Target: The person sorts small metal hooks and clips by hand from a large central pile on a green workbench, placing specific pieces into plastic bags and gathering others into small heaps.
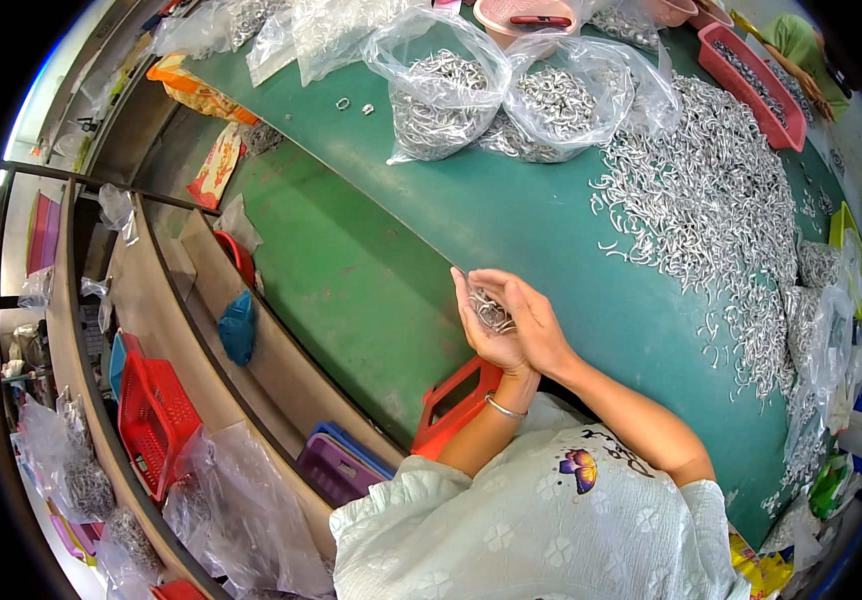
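At the near edge of the smooth green surface [511, 205], in the head view, the left hand [496, 340] and the right hand [543, 328] were cupped together, fingers curved and palms partly open, around a small cluster of curved, shiny silver metal pieces [493, 312]. The pieces lay in the hollow between the palms, visible through the gap at the top. A broad heap of loose silver metal pieces [701, 190] spread over the right side of the surface, and two clear plastic bags [443, 105] [563, 105] filled with similar pieces stood at the far side.

Each piece looked light, stiff and hardly fragile, though a handful probably carried some weight. The polished curves seemed likely to slip over one another and escape between loose fingers, yet also to hook together. A scooping hold from below, with fingers closed, seemed to suit them better than pinching singly.
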`<state>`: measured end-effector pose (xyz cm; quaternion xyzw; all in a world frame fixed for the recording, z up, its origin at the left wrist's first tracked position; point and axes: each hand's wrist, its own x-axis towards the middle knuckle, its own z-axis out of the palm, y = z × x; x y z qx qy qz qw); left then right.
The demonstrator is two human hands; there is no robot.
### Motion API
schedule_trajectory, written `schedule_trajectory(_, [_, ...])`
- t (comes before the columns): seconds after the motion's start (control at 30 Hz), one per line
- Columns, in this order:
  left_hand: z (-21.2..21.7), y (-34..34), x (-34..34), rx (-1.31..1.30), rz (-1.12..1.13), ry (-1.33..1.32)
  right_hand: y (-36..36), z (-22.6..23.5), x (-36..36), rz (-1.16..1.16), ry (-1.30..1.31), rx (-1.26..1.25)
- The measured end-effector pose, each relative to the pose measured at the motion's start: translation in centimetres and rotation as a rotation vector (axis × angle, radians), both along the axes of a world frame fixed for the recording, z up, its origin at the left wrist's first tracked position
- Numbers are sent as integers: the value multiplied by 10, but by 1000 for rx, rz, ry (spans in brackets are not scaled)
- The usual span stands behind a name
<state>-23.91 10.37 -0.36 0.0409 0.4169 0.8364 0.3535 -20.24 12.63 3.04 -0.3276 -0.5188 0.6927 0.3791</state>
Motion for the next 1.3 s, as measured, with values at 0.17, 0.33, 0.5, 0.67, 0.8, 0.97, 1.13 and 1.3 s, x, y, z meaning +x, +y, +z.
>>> schedule_trajectory(0.17, [11,-3,-5,225,16,-401,2,-1,-6,77,63,-68])
schedule_trajectory(0.33, [26,-6,-7,475,254,-841,-6,3,-9,56,291,-250])
schedule_trajectory(0.5, [44,-10,-12,312,-54,-359,-5,40,-1,-73,672,-261])
schedule_trajectory(0.67, [86,3,-10,445,-220,-615,-1,58,20,-322,676,10])
schedule_trajectory(0.8, [87,11,-8,559,-391,-751,0,65,40,-421,603,83])
schedule_trajectory(0.97, [76,29,-25,464,-425,-974,-13,47,82,-499,360,79])
schedule_trajectory(1.13, [102,92,-71,434,-368,-923,-24,27,123,-600,257,-10])
schedule_trajectory(1.3, [154,183,-115,471,-325,-450,-33,21,138,-672,262,-31])
